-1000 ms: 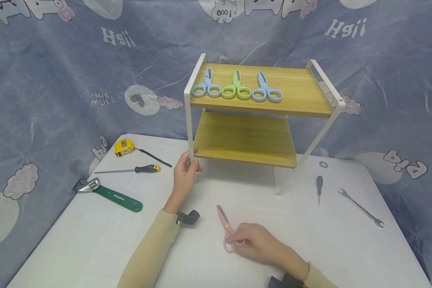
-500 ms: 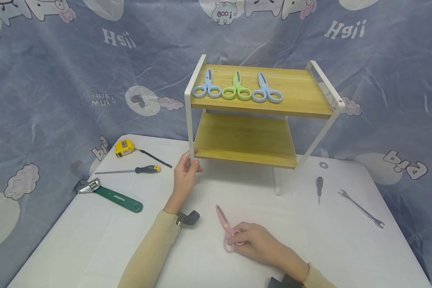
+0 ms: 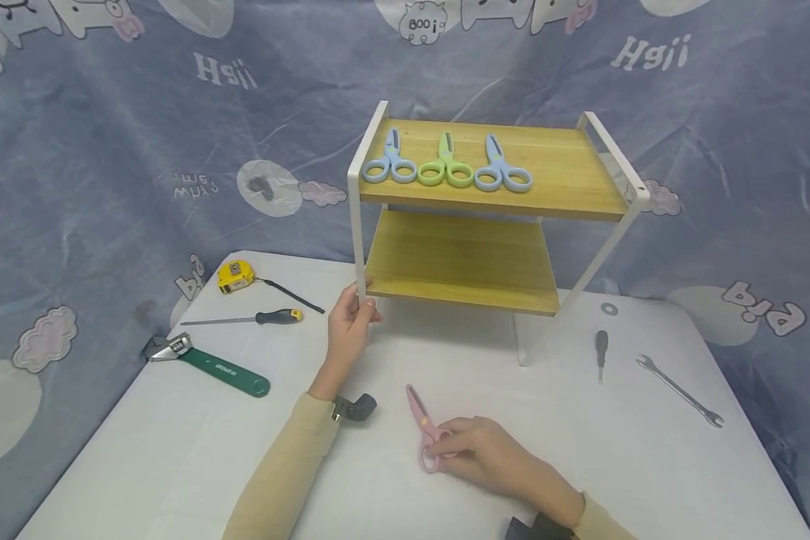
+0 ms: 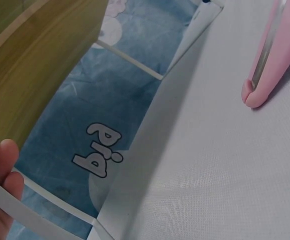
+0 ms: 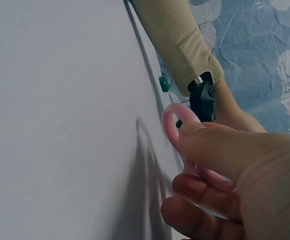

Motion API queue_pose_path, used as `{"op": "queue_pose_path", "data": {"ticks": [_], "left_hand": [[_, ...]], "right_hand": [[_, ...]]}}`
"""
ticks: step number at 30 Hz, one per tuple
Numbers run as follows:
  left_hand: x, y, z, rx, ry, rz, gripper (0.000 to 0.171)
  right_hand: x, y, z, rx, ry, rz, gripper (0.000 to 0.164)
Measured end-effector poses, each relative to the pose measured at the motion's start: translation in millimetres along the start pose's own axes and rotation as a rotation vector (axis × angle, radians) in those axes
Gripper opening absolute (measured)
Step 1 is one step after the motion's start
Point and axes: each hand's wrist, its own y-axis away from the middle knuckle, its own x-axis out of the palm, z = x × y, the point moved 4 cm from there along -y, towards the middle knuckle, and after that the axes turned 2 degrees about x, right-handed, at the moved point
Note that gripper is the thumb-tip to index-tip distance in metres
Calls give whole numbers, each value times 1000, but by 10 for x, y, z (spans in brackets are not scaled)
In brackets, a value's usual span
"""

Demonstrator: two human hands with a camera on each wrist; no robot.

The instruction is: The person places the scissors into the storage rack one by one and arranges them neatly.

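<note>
In the head view, my left hand (image 3: 348,327) grips the front left leg of a two-tier shelf (image 3: 459,259) with white metal frame and wooden boards. The left wrist view shows its fingertips (image 4: 7,155) curled around that white leg. My right hand (image 3: 482,454) pinches the handles of pink scissors (image 3: 424,424) low over the white table, blades pointing away and slightly left. In the right wrist view, thumb and fingers close on one pink handle loop (image 5: 170,125). On the top board lie blue scissors (image 3: 389,161), green scissors (image 3: 445,166) and another blue pair (image 3: 499,169).
On the left of the table (image 3: 175,465) lie a tape measure (image 3: 235,276), a long screwdriver (image 3: 277,316) and a green-handled adjustable wrench (image 3: 223,372). To the right are a small screwdriver (image 3: 601,351), an open-end wrench (image 3: 678,390) and a washer (image 3: 609,308). A printed curtain (image 3: 175,150) hangs behind.
Both hands keep their holds, and the pink scissors stay in nearly the same spot. Only a very slight shift of the whole head view shows.
</note>
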Motion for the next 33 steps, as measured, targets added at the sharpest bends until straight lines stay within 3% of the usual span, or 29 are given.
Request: {"op": "queue_pose_path", "data": {"ticks": [5,14,24,29,33], "left_hand": [[11,15,-110,10,19,4,35],[27,9,-78,-28,27,-4,37],[2,13,-77,-35,22,-6,37],[-5,19,-102,-20,6,-4,37],[-1,17,-103,-28,-3,5,37]], "right_hand": [[-76,-9,4,-24,-44,-34,19],[-373,-81,-8,-27,-14,-53,24],[-984,-281,124,-133,42,-85,32],[-1322,-382,206,-118,42,-99,35],[-1569,-451,273,-98,-32,-108,38]]}}
